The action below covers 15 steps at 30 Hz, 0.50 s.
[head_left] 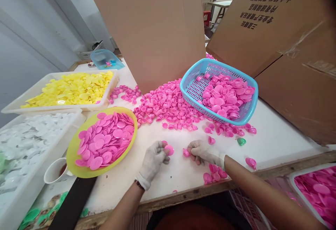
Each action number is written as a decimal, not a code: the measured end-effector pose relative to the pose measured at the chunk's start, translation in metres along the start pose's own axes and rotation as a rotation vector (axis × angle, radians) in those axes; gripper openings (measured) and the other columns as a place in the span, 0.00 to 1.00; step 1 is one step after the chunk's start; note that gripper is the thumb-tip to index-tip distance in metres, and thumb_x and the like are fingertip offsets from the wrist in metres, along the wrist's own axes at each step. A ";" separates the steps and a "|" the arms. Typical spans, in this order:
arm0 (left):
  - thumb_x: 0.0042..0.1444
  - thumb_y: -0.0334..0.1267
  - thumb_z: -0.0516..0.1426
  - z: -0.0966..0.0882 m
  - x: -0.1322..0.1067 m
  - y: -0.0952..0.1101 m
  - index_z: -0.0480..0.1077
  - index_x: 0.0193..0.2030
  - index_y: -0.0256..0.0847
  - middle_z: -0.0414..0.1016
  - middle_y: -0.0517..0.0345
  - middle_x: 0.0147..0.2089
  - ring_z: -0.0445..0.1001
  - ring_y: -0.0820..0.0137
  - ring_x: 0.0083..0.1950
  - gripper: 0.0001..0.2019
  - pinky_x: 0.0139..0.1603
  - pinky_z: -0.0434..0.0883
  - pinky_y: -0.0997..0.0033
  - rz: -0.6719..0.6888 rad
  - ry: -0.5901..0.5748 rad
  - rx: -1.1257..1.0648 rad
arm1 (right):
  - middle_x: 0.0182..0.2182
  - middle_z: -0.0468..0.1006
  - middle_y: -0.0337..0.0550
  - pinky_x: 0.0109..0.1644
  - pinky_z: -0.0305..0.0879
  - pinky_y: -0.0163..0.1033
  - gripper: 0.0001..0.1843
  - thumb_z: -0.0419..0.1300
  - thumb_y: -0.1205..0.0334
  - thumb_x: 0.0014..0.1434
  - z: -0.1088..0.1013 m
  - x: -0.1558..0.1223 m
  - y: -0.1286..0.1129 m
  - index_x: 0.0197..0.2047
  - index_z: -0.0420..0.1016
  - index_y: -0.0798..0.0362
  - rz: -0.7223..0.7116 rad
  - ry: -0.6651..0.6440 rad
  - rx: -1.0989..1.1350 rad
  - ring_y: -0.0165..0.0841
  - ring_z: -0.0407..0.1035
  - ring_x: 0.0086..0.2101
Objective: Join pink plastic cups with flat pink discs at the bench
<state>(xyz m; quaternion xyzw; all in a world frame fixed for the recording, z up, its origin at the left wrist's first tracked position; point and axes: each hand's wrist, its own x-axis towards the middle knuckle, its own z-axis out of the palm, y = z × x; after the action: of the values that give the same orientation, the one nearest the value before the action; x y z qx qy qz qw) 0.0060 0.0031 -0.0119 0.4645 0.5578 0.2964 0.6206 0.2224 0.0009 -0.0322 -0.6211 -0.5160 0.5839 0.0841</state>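
Both hands wear white cloth gloves and rest low over the white table (273, 142). My left hand (153, 160) is closed, pinching a flat pink disc (169, 149) between thumb and fingers. My right hand (203, 152) is closed on a small pink cup-shaped piece (186, 152) at its fingertips. The two pieces sit a few centimetres apart. A yellow bowl (75, 144) heaped with pink discs lies left of my left hand. A pile of small pink pieces (168, 105) spreads behind the hands. A few pink pieces (212, 176) lie under my right wrist.
A blue basket (190, 77) of pink parts leans on the pile at the back right. White trays hold yellow discs (73, 88) and white discs (23, 135) at left. Cardboard boxes (157, 23) stand behind. A green piece (240, 141), a cup (54, 170) and a bin of pink discs (317, 188) lie around.
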 end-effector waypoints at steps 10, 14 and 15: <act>0.49 0.46 0.60 0.050 -0.017 -0.018 0.62 0.34 0.38 0.72 0.60 0.26 0.72 0.74 0.25 0.15 0.28 0.74 0.71 -0.147 -0.091 -0.205 | 0.22 0.68 0.32 0.17 0.53 0.26 0.05 0.53 0.61 0.57 0.004 -0.022 -0.003 0.32 0.65 0.53 -0.159 -0.010 0.122 0.21 0.63 0.16; 0.52 0.46 0.57 0.068 -0.007 -0.017 0.61 0.33 0.39 0.71 0.61 0.24 0.69 0.76 0.21 0.13 0.23 0.70 0.76 -0.094 -0.126 -0.143 | 0.22 0.70 0.34 0.17 0.55 0.26 0.04 0.54 0.63 0.56 0.008 -0.023 -0.001 0.30 0.64 0.54 -0.127 0.019 0.180 0.22 0.65 0.18; 0.52 0.46 0.56 0.071 -0.003 -0.016 0.61 0.33 0.39 0.71 0.61 0.23 0.69 0.76 0.21 0.13 0.21 0.68 0.77 -0.079 -0.115 -0.101 | 0.23 0.71 0.34 0.17 0.55 0.26 0.03 0.54 0.64 0.56 0.007 -0.020 0.000 0.32 0.64 0.54 -0.109 0.039 0.188 0.22 0.65 0.18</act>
<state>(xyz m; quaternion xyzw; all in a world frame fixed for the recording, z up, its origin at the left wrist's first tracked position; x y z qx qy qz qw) 0.0715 -0.0233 -0.0293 0.4263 0.5234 0.2724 0.6856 0.2209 -0.0174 -0.0218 -0.5928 -0.4901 0.6120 0.1838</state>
